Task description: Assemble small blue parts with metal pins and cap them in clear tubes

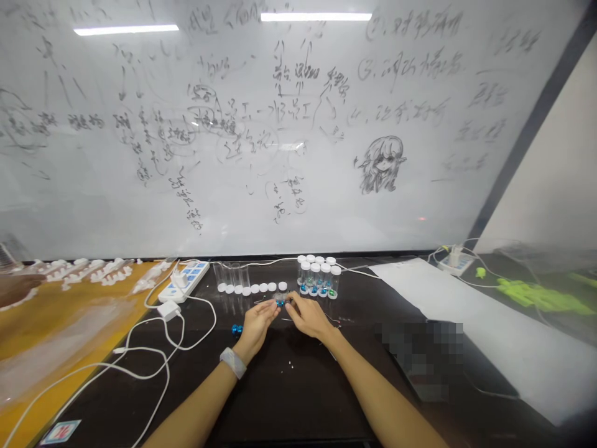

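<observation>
My left hand point(258, 322) and my right hand point(308, 315) meet over the middle of the dark table, fingers curled in a pinch. Between their fingertips is a small shiny blue piece point(280, 303), mostly covered by the fingers; its exact kind is too small to make out. Two shiny blue balls point(237, 330) lie to the left of my left hand. Beyond my hands runs a row of white caps point(263, 287), with several clear tubes point(234, 275) at its left end. Behind my right hand stand white-capped clear tubes point(314, 280) with blue and green pieces inside.
A white power strip point(184, 281) with tangled white cables point(165, 354) is at left, beside a yellow sheet point(93, 317). Large white paper point(466, 323) and a dark, partly pixelated object point(433, 358) lie at right. A whiteboard point(298, 211) rises behind the table.
</observation>
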`<state>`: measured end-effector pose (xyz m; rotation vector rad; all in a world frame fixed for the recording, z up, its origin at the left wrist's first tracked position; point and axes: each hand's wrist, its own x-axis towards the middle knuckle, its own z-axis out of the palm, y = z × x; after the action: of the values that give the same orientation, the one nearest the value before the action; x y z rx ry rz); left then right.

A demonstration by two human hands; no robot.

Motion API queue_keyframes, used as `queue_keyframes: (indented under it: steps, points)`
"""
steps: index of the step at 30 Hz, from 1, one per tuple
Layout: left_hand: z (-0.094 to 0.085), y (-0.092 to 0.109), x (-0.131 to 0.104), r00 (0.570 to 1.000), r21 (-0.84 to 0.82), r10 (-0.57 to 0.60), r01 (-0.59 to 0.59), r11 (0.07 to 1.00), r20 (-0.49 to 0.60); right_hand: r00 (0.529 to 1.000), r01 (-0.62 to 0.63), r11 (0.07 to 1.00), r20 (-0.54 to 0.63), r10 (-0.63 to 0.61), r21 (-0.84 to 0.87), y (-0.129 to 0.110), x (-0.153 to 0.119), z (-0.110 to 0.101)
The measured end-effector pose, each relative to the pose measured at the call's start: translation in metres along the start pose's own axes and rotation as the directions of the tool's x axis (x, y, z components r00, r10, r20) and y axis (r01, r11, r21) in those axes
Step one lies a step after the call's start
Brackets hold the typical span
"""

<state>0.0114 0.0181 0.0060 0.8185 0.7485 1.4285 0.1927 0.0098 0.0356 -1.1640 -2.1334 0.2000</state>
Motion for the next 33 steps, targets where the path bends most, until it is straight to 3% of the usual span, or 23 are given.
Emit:
queue_keyframes:
  steps: [33]
  points:
    - [0.0004, 0.0006, 0.0, 1.0, 0.009, -0.001, 0.001, 1.0, 0.011, 1.0, 0.021, 1.0, 0.001, -0.021, 0.022, 0.0022, -0.0003, 0.0028]
